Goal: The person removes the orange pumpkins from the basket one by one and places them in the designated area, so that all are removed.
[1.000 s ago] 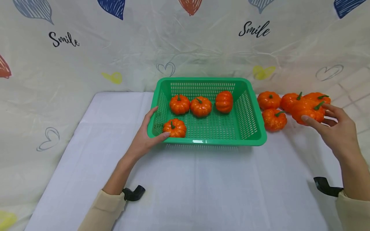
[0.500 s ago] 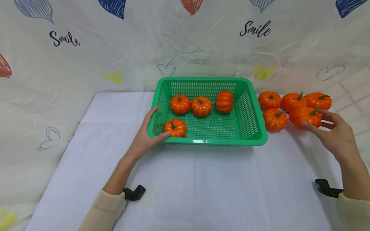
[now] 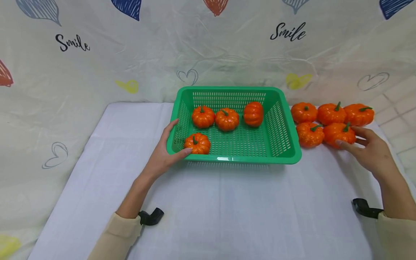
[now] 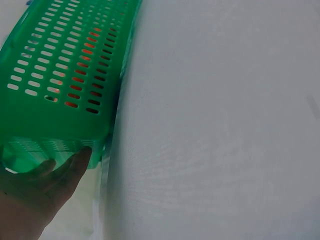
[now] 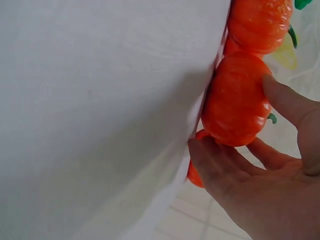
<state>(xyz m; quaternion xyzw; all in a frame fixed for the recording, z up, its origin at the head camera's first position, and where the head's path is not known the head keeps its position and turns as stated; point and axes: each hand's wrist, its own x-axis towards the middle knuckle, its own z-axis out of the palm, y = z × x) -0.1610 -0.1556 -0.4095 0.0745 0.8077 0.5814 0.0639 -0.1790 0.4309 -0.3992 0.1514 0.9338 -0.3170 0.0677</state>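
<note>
Pinching one pumpkin [image 3: 339, 135] of five outside the green basket [image 3: 250, 159], the right hand [image 3: 370, 148] is near the tabletop's [image 3: 260, 209] far right corner. Four pumpkins [image 3: 227, 120] already lie inside; the left hand [image 3: 164, 153] grips the rim.

a green slotted basket [image 3: 253, 159] is set upright mid-frame, gripped at its left end; four ribbed orange pumpkins [image 3: 227, 120] are contained in it, three along the upper side, the rightmost apparently tipped, one lower left; at right, a green-stemmed pumpkin [image 3: 339, 135] is held beside four loose pumpkins [image 3: 310, 135].
</note>
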